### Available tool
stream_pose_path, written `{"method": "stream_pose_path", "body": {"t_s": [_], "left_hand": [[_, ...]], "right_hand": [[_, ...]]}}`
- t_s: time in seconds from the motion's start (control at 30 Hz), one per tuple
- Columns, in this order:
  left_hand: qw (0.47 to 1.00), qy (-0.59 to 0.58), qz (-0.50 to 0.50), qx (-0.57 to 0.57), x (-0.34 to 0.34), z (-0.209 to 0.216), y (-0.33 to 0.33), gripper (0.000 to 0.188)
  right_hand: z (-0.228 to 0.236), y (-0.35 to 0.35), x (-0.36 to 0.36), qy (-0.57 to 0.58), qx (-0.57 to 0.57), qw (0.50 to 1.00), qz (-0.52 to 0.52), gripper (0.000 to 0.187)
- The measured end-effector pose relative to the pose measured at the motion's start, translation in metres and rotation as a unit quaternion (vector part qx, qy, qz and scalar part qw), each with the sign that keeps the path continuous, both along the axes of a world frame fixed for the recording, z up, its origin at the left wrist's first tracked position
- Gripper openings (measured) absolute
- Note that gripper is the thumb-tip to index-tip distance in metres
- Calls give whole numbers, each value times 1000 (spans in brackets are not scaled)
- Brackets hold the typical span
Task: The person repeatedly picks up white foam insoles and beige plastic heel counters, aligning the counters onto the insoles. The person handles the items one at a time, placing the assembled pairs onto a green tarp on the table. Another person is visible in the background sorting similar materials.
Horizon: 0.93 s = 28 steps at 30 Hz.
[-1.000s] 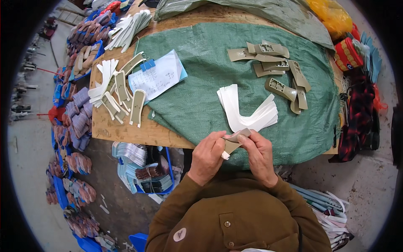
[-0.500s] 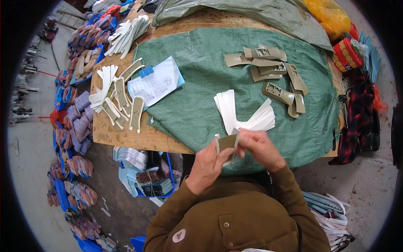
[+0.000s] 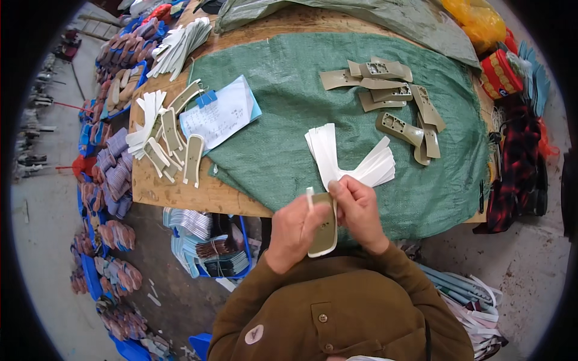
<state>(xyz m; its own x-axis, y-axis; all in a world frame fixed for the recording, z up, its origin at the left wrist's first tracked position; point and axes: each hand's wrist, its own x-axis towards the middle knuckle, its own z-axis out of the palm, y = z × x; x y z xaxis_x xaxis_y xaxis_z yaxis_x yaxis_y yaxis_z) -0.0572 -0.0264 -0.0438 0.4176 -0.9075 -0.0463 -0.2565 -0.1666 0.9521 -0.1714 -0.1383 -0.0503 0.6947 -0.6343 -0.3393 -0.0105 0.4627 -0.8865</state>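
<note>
Just in front of my body, my left hand (image 3: 295, 233) is closed on a khaki moulded plastic shoe-heel piece (image 3: 327, 236), which has white edging round its lower rim. My right hand (image 3: 360, 212) pinches at the piece's upper right edge, thumb and fingers together. A white strip end sticks up by my left fingers; what lies between my right fingertips is mostly hidden. Right beyond the hands, two fanned bundles of white strips (image 3: 324, 150) lie on the green woven sheet (image 3: 271, 120).
Several bare khaki heel pieces (image 3: 400, 129) lie at the far right. On the left, edged pieces (image 3: 194, 159) rest beside more white strips (image 3: 147, 117) and a clipped paper (image 3: 220, 120). Below the wooden table (image 3: 198, 198) stands a blue crate (image 3: 245, 240) of bundled strips.
The heel piece has come lower and nearer my body, now showing its long face and white lower rim. My right hand has turned and shifted slightly left, and its fingers have closed in a pinch.
</note>
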Motion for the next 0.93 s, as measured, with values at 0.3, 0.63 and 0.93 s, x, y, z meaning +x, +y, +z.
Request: {"method": "stream_pose_path", "body": {"t_s": [0.3, 0.63, 0.93], "left_hand": [[915, 320, 237, -58, -12, -23, -7, 39], [990, -65, -125, 0, 49, 33, -9, 39], [946, 126, -288, 83, 40, 3, 12, 36]], "right_hand": [[-11, 6, -10, 37, -251, 956, 146, 29], [25, -53, -21, 77, -189, 886, 417, 21], [13, -21, -39, -64, 102, 916, 383, 22]]}}
